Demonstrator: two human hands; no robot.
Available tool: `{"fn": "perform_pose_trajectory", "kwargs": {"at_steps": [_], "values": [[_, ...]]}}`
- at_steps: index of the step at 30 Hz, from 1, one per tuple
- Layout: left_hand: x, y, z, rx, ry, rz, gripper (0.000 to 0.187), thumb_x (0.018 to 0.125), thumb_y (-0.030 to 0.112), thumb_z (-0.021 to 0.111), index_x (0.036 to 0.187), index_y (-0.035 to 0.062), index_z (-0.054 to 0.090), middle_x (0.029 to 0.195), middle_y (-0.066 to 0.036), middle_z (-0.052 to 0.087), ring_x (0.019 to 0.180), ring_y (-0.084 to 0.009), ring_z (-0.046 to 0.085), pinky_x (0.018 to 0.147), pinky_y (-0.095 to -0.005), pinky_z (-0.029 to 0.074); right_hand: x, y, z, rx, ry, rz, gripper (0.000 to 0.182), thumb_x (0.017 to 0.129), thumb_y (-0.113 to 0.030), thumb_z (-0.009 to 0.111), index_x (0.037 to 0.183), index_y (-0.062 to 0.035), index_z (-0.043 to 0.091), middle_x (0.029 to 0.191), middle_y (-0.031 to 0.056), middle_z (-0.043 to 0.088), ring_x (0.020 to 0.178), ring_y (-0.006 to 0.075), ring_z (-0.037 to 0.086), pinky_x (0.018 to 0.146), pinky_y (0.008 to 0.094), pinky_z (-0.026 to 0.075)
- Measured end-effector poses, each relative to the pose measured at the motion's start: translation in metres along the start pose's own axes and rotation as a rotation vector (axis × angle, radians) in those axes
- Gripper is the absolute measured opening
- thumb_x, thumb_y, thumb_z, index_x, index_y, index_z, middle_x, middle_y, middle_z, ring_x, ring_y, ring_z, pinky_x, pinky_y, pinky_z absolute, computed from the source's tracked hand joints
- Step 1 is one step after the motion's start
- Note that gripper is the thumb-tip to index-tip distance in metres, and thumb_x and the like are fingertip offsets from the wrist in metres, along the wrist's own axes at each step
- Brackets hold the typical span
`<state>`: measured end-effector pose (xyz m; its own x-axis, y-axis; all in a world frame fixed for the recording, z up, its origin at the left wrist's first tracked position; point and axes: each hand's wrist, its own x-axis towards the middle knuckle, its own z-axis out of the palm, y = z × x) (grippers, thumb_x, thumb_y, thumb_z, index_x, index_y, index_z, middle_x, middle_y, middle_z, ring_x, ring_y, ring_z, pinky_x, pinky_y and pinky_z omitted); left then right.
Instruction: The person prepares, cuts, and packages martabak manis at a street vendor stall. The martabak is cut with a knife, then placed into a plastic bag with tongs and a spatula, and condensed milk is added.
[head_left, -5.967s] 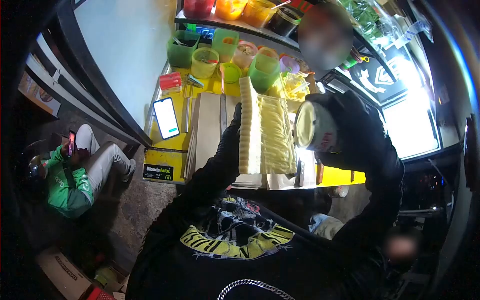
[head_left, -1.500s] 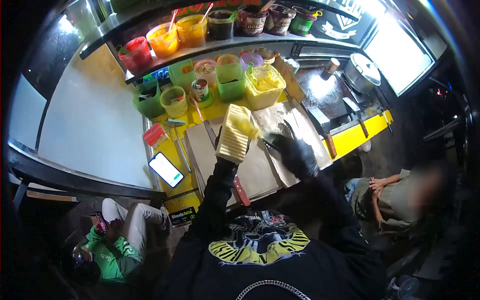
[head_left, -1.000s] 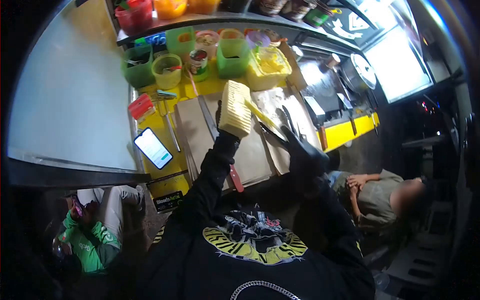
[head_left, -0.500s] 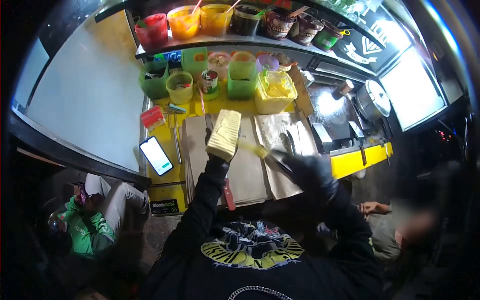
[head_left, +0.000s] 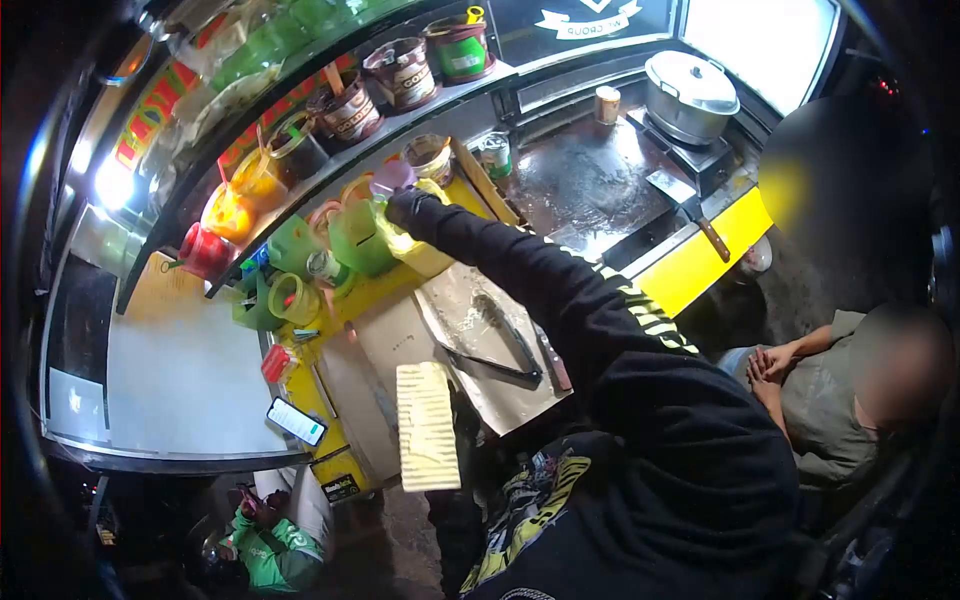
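A ridged, pale yellow block of bread [head_left: 427, 428] is held up near the front edge of the counter. My left hand [head_left: 464, 425], in a black glove, grips it from behind and the right side, its fingers mostly hidden. My right hand [head_left: 410, 210], also black-gloved, is closed at the top of the yellow tub [head_left: 425, 258], beside a purple container [head_left: 392, 178]. What it holds is hidden. Black tongs [head_left: 510, 368] lie on the brown paper [head_left: 475, 310].
A phone [head_left: 297, 421] and red box [head_left: 277, 363] lie at left. Green containers [head_left: 362, 240] line the back, under a shelf of sauce tubs. At right are a griddle [head_left: 570, 175], a scraper [head_left: 690, 212] and a pot [head_left: 690, 97]. A seated person [head_left: 830, 400] is at right.
The view has turned to the right. My right hand has moved from beside the bread to the yellow tub. The bread has come closer to my body, its ridged face turned up.
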<state>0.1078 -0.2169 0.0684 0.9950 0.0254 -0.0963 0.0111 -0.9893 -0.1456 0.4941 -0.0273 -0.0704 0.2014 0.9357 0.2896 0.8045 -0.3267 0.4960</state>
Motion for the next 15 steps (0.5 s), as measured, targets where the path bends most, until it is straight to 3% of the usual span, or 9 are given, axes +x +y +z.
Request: {"fn": "perform_pose_trajectory", "kwargs": {"at_steps": [2,4,6,8,9,10,11,13,15], "values": [[0.002,0.015,0.002,0.375,-0.077,-0.035,0.059,0.099,0.039,0.033,0.149,0.0094,0.021,0.155,-0.012,0.024,0.142,-0.0269,0.024,0.114,-0.0410,0.022,-0.052,0.038,-0.126,0.498,0.230,0.077,0.015,0.078,-0.016,0.060,0.083,-0.0059,0.070,0.085,0.0168,0.062,0.080,0.0298,0.059,0.062,0.0409,0.050],[-0.004,0.031,0.007,0.742,-0.156,-0.035,0.059,0.099,0.038,0.032,0.150,0.0101,0.019,0.156,-0.011,0.022,0.142,-0.0267,0.023,0.114,-0.0407,0.021,-0.087,0.053,-0.170,0.853,0.492,0.238,0.027,0.077,-0.013,0.062,0.103,-0.0046,0.066,0.092,0.0161,0.061,0.084,0.0358,0.059,0.071,0.0426,0.049],[-0.012,0.050,0.014,1.105,-0.209,-0.016,0.059,0.099,0.037,0.030,0.150,0.0107,0.017,0.156,-0.011,0.020,0.143,-0.0265,0.021,0.114,-0.0405,0.020,-0.142,0.070,-0.215,0.866,0.512,0.244,0.042,0.077,-0.011,0.066,0.118,-0.0078,0.059,0.105,0.0161,0.060,0.090,0.0389,0.057,0.080,0.0439,0.048],[-0.021,0.068,0.023,1.468,-0.233,-0.003,0.059,0.099,0.036,0.029,0.151,0.0113,0.015,0.157,-0.011,0.018,0.144,-0.0263,0.019,0.114,-0.0402,0.019,-0.223,0.069,-0.257,1.062,0.553,0.414,0.047,0.074,-0.011,0.071,0.119,-0.0119,0.060,0.114,0.0160,0.058,0.096,0.0373,0.057,0.082,0.0445,0.047],[-0.027,0.077,0.027,1.648,-0.240,-0.002,0.059,0.100,0.036,0.029,0.151,0.0116,0.014,0.157,-0.010,0.017,0.144,-0.0262,0.018,0.114,-0.0400,0.019,-0.260,0.062,-0.259,1.086,0.566,0.488,0.048,0.074,-0.011,0.072,0.121,-0.0108,0.059,0.115,0.0164,0.059,0.100,0.0355,0.058,0.084,0.0438,0.047],[-0.029,0.089,0.038,1.593,-0.115,-0.126,0.059,0.099,0.033,0.027,0.152,0.0121,0.011,0.158,-0.009,0.016,0.144,-0.0271,0.019,0.115,-0.0408,0.019,-0.297,0.056,-0.256,1.117,0.628,0.487,0.045,0.077,-0.010,0.070,0.121,-0.0097,0.060,0.109,0.0164,0.061,0.099,0.0350,0.058,0.083,0.0422,0.047],[-0.031,0.098,0.027,1.580,-0.111,-0.103,0.059,0.099,0.033,0.027,0.152,0.0121,0.011,0.158,-0.009,0.016,0.144,-0.0271,0.019,0.115,-0.0408,0.019,-0.336,0.049,-0.258,1.224,0.608,0.564,0.042,0.079,-0.008,0.068,0.120,-0.0084,0.060,0.102,0.0164,0.063,0.093,0.0356,0.060,0.081,0.0400,0.048],[-0.033,0.114,-0.001,1.820,0.064,0.007,0.051,0.095,0.025,0.054,0.142,0.0106,0.041,0.142,-0.004,0.048,0.128,-0.0219,0.046,0.110,-0.0306,0.030,-0.415,0.025,-0.250,1.207,0.512,0.694,0.034,0.081,-0.007,0.065,0.115,-0.0065,0.064,0.094,0.0184,0.065,0.084,0.0329,0.062,0.077,0.0358,0.049],[0.021,0.108,0.015,1.816,0.089,-0.002,0.050,0.095,0.025,0.054,0.141,0.0101,0.042,0.141,-0.004,0.048,0.127,-0.0215,0.047,0.109,-0.0306,0.031,-0.492,-0.007,-0.252,1.334,0.247,0.994,0.026,0.085,-0.005,0.062,0.110,-0.0065,0.068,0.090,0.0177,0.067,0.081,0.0265,0.066,0.075,0.0325,0.051]]}}
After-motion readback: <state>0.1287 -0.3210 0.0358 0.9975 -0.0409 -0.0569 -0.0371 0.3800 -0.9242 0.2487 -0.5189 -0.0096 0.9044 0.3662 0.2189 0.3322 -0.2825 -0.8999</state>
